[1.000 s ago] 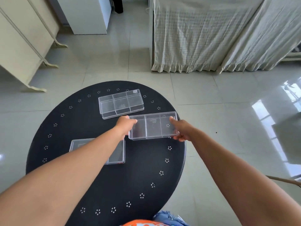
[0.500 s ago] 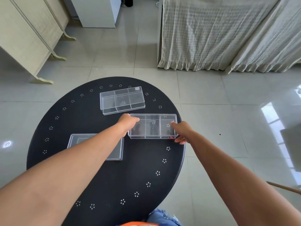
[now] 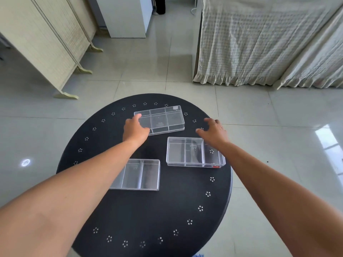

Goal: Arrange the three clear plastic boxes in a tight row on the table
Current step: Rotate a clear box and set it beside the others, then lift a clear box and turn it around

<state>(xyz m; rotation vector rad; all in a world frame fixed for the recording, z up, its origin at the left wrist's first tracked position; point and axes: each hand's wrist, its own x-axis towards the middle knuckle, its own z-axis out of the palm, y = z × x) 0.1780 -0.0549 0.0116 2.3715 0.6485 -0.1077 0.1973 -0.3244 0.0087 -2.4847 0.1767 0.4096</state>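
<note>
Three clear plastic compartment boxes lie apart on the round black table (image 3: 148, 216). The far box (image 3: 163, 118) sits slightly askew near the back edge. My left hand (image 3: 134, 129) grips its left end, fingers curled over the far-left corner. The right box (image 3: 189, 152) rests flat near the table's right edge, with nothing holding it. My right hand (image 3: 213, 130) hovers with fingers spread, to the right of the far box and over the right box's far corner. The near box (image 3: 144, 174) lies at the left, partly hidden under my left forearm.
The table has a ring of small white flower marks near its rim. On the tiled floor beyond stand a folding screen (image 3: 46, 43) at the left, a white cabinet (image 3: 126, 15) at the back and a bed with a draped cover (image 3: 259, 43) at the right.
Both hands have let go of the right box, which now lies on the table. They have moved forward: the left onto the far box's left end, the right to beside it.
</note>
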